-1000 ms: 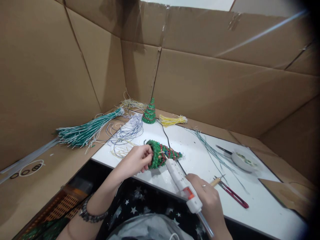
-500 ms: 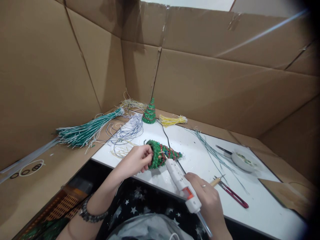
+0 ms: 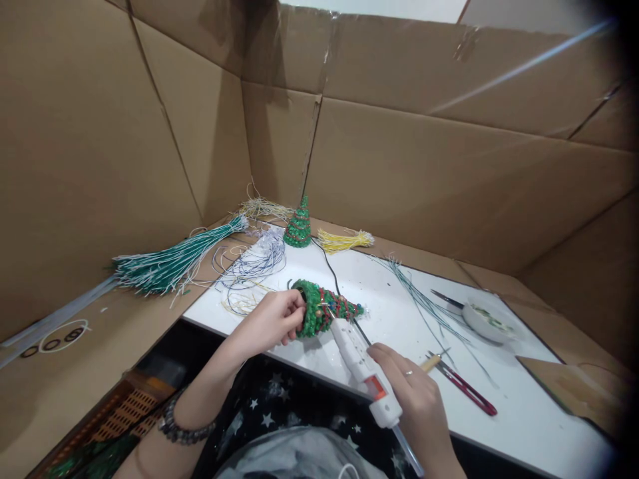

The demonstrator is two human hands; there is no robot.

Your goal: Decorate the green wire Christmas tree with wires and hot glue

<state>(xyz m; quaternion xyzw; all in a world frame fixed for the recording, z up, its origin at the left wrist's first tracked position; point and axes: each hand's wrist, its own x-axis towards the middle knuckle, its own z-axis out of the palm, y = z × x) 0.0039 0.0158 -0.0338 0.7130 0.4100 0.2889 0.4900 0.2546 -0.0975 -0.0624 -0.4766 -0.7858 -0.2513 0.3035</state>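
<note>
A small green beaded Christmas tree (image 3: 312, 319) with red garland and coloured beads lies on its side over the white tabletop, its tip toward the right. My left hand (image 3: 279, 319) is closed on the tree's wide base, the fingertips partly inside the rim. In my right hand (image 3: 412, 392) is a white hot glue gun (image 3: 357, 359), its nozzle at the middle of the tree and a clear glue stick out of its back end. A wooden-handled tool (image 3: 430, 363) with a thin point also shows by the right hand's fingers; whether it is held I cannot tell.
A second beaded tree (image 3: 298, 226) stands at the back. Bundles of green wires (image 3: 180, 256), yellow wires (image 3: 344, 240) and blue-white wires (image 3: 262, 256) lie around. Red thread snips (image 3: 466, 389) and a white bowl (image 3: 484, 326) are on the right. Cardboard walls (image 3: 399, 166) surround the table.
Almost nothing differs. The right hand with the glue gun has shifted very slightly; the left hand and tree stay in place.
</note>
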